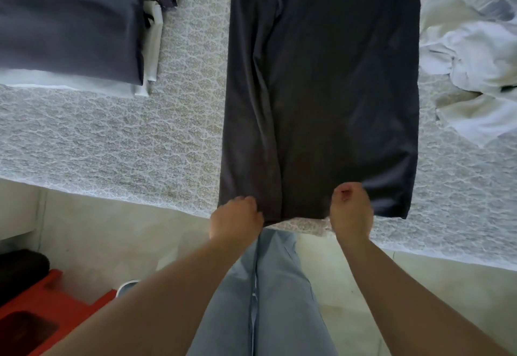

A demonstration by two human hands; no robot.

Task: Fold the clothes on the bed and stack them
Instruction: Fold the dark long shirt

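Now both hands pinch the near hem of the dark garment (319, 89) lying lengthwise on the patterned bed (112, 137), left hand (236, 220) at one corner, right hand (351, 210) nearer the middle, a folded stack (67, 25) far left.

Both hands, left hand (236, 217), right hand (351, 210), gripping dark garment (321, 89) hem, on patterned bed (126, 143)

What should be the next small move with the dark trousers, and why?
Probably lift the near hem and carry it away toward the far end, folding the dark trousers in half. Both the left hand and right hand already grip that hem, and the garment lies flat along the bed.
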